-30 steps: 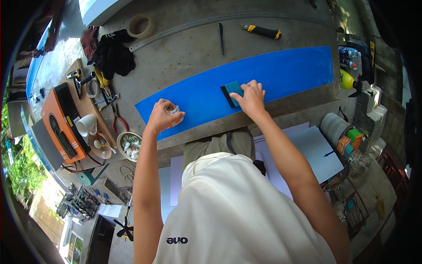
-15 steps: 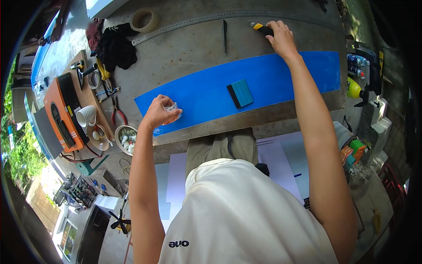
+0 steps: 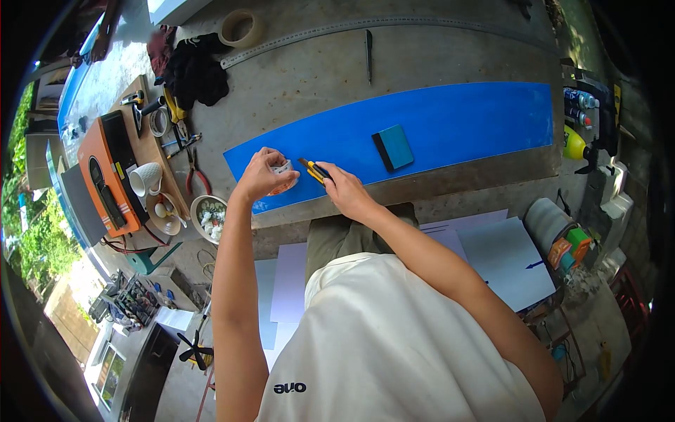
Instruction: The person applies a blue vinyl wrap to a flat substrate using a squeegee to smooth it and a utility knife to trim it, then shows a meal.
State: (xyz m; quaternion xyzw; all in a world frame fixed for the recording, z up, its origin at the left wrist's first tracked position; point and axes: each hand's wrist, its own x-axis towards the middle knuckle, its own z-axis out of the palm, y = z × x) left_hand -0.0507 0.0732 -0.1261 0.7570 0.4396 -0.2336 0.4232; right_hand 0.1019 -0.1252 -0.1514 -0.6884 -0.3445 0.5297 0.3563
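Blue sheet (image 3: 464, 119), long and curved: flat on the bench (image 3: 295, 98), mid-frame. Left hand (image 3: 259, 176): fingers gripping a small printed object (image 3: 283, 176) over the sheet's left end, its exact kind unclear. Right hand (image 3: 344, 191): fingers closed on a yellow-and-black utility knife (image 3: 313, 171), tip toward the left hand, seemingly for close work there. Teal squeegee (image 3: 396, 146): laid flat on the sheet, leaving the right hand to the knife, though covering part of the surface. Steel ruler (image 3: 337, 33) and tape roll (image 3: 240, 29): upper frame, beyond the sheet.
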